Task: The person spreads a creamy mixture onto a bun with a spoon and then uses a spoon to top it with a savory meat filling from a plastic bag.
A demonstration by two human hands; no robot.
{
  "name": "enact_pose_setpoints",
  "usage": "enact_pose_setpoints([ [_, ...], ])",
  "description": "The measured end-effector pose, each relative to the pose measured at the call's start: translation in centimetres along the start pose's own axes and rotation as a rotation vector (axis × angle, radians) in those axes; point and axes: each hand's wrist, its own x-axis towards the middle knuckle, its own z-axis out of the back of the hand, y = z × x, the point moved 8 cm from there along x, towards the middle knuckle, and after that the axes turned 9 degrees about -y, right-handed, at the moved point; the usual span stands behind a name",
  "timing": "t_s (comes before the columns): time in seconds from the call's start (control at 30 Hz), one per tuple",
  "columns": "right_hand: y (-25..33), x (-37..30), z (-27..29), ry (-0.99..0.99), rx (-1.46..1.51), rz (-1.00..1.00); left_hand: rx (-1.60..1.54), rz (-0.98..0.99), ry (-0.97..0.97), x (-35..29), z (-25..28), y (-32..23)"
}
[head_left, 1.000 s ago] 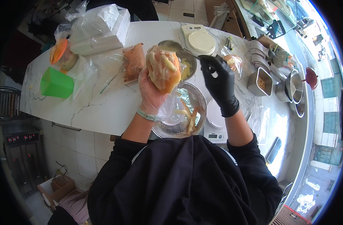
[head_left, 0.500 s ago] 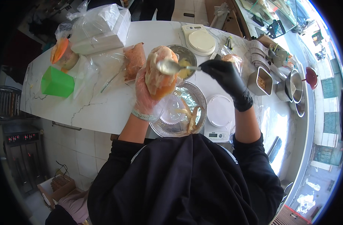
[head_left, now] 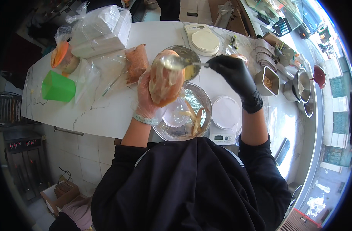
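Note:
My left hand (head_left: 144,95), in a clear plastic glove, grips an oblong bread bun (head_left: 167,84) coated with a pale creamy spread. My right hand (head_left: 234,77), in a black glove, holds a metal spoon (head_left: 174,62) by its handle, the bowl of the spoon over the bun's far end. Just behind the bun is a steel bowl (head_left: 196,57) with a yellowish mixture, partly hidden. Below my hands a round foil tray (head_left: 207,121) carries strips of bread crust (head_left: 198,122) and a clear fluted cup (head_left: 175,117).
Two white scales (head_left: 224,111) (head_left: 204,41) stand near the tray and at the back. To the left are a bag of orange-brown crumbs (head_left: 137,63), a green container (head_left: 58,86) and wrapped white boxes (head_left: 101,32). Steel containers (head_left: 267,81) line the right side.
The bun has turned a little, showing more of its coated face. My right hand with the spoon has shifted slightly, the spoon staying over the far end.

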Motion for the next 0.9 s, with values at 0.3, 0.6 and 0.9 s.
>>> enact_pose_setpoints([
  [0.3,-3.2,0.0,-0.2,0.088,0.014,-0.124,-0.024,-0.099,0.006,-0.3,0.2,-1.1],
  [0.6,-2.3,0.2,-1.0,-0.026,0.098,-0.08,-0.122,-0.041,0.089,0.5,-0.3,-0.2],
  [0.9,-1.3,-0.2,-0.8,-0.095,0.031,-0.088,-0.144,-0.092,0.118,0.3,-1.1,-0.8],
])
